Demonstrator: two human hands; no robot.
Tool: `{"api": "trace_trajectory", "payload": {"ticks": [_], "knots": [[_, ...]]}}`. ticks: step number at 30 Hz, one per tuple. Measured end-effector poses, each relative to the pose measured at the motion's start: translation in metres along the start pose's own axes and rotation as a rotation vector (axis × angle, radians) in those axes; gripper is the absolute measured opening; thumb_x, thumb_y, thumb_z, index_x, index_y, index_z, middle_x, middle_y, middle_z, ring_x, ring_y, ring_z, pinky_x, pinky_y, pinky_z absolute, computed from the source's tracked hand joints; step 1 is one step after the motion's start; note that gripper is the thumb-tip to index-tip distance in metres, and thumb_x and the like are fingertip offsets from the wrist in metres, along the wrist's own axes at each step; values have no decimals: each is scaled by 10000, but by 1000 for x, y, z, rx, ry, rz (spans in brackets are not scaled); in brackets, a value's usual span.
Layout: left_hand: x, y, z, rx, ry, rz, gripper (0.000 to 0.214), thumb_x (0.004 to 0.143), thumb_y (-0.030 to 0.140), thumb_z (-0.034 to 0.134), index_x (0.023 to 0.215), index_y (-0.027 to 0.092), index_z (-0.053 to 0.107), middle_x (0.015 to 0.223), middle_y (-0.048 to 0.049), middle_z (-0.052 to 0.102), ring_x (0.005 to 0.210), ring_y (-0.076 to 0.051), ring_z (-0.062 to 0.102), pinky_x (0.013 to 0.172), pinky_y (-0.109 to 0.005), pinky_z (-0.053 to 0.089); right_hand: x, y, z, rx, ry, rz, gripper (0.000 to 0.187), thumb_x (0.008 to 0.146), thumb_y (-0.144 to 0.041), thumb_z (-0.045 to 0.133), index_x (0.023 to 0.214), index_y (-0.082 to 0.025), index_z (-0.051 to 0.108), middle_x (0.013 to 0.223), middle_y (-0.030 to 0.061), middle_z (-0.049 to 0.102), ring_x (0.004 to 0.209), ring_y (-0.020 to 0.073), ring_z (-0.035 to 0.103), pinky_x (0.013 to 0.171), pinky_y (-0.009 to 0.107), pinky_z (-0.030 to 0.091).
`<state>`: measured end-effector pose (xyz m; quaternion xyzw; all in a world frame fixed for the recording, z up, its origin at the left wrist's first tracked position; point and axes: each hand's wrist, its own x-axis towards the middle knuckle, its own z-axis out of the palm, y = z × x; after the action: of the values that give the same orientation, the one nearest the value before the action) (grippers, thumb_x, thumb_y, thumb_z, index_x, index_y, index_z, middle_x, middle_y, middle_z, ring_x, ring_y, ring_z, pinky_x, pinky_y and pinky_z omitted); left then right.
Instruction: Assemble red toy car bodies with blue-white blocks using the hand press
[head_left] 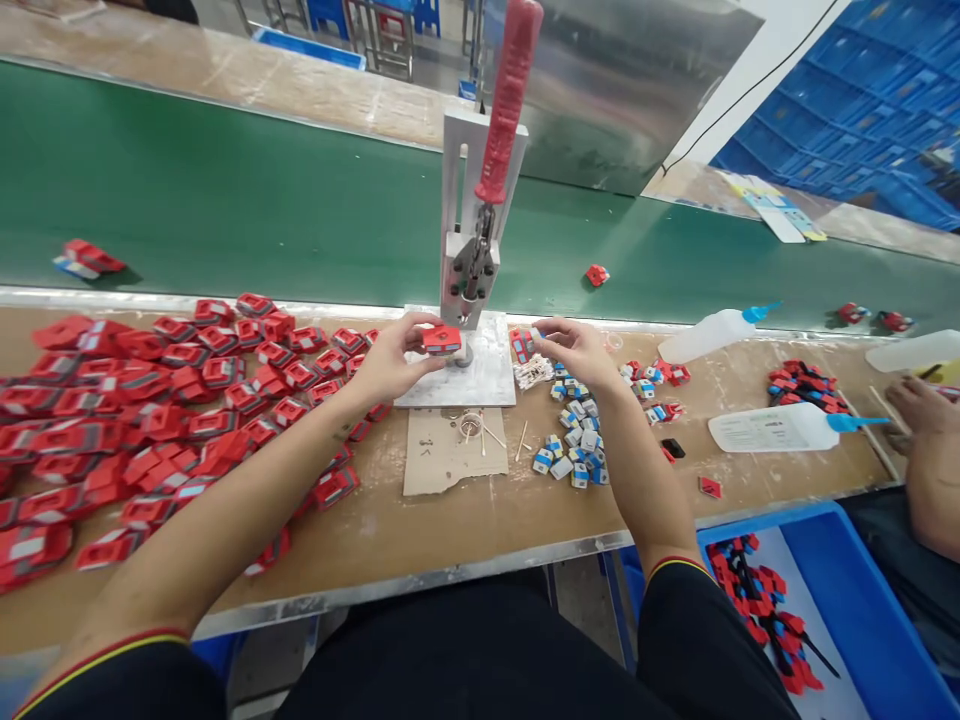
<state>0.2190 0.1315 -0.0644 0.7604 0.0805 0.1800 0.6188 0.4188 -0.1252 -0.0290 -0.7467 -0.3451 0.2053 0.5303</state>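
My left hand (394, 358) pinches a red plastic toy part (442, 340) by its left end, just in front of the metal post of a toggle press (476, 265). Between the fingers of my right hand (583, 352) is a small red, white and blue toy part (523, 346), held at the right edge of the press's base plate (491, 375). The press's long red handle (510, 100) points up. Left of my left hand spreads a heap of red toy parts (150, 400). Small white-and-blue blocks (581, 440) lie below my right hand.
Cotton swabs (532, 373) and a cardboard piece (450, 475) with a small round dish (471, 426) lie near the press. Squeeze bottles (776, 428) lie at right, by a co-worker's hand (911, 405). A blue bin (862, 590) holds red-and-black pieces. Behind runs a green belt (300, 200).
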Motion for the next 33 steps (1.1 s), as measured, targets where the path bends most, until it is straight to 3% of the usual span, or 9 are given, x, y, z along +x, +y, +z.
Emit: {"api": "trace_trajectory", "payload": {"ticks": [4,9,16,20,24,26,28,31,33], "knots": [[18,-11,7,141,-46,51,531,757,275,838,1232,206,610,1161,-90,791,1092,-259,760,1039,-450,568,-3,3,19,-325,-115,-177,197,873,-326,778,1042,-232,817,1075,72,813,890,209,721,844,387,590],[32,-20,15,209,-48,85,523,772,261,846,1236,203,613,1218,-98,785,1153,-261,742,1069,-436,547,-6,8,47,-614,-192,-236,231,913,-207,719,1137,-194,775,1146,139,788,1090,293,716,1020,487,562],[43,-34,14,45,-114,119,524,758,254,851,1213,195,598,1139,-96,794,1065,-266,779,1041,-457,581,-6,0,41,-611,-213,-320,287,960,-332,723,1215,-200,738,1231,152,751,1127,309,710,1013,497,592],[47,-40,14,16,-117,175,545,763,236,844,1249,210,599,1203,-94,773,1084,-254,781,1043,-441,596,20,-37,24,-420,146,-526,347,1020,-500,639,1255,-251,695,1250,104,708,1053,247,704,879,430,623],[50,-48,14,14,-134,190,565,745,210,847,1252,213,598,1139,-86,771,1036,-243,782,985,-419,618,65,-103,25,-217,386,-751,613,1002,-694,581,1452,-281,522,1446,95,622,1198,238,687,841,354,612],[50,-52,15,26,-135,184,561,753,207,839,1256,213,591,1103,-76,772,1002,-233,781,949,-404,626,85,-137,33,-184,360,-857,694,1006,-623,617,1518,-201,412,1446,123,638,1248,233,675,883,321,602],[49,-54,16,41,-129,178,547,774,195,814,1269,214,582,1100,-75,775,998,-227,779,930,-394,628,94,-164,41,-210,295,-930,570,1007,-461,635,1457,-178,428,1312,90,707,1177,193,693,917,289,597],[46,-54,18,78,-106,174,524,800,171,775,1283,211,578,1112,-78,776,1008,-225,775,914,-384,630,76,-183,52,-288,274,-890,321,1043,-345,554,1355,-275,528,1218,34,720,1081,170,715,920,280,606],[44,-53,19,106,-101,173,517,810,165,765,1291,209,583,1117,-75,775,1012,-223,772,925,-385,631,49,-180,56,-354,297,-868,299,1085,-446,513,1352,-325,570,1218,34,709,1089,199,727,885,315,621]]}}
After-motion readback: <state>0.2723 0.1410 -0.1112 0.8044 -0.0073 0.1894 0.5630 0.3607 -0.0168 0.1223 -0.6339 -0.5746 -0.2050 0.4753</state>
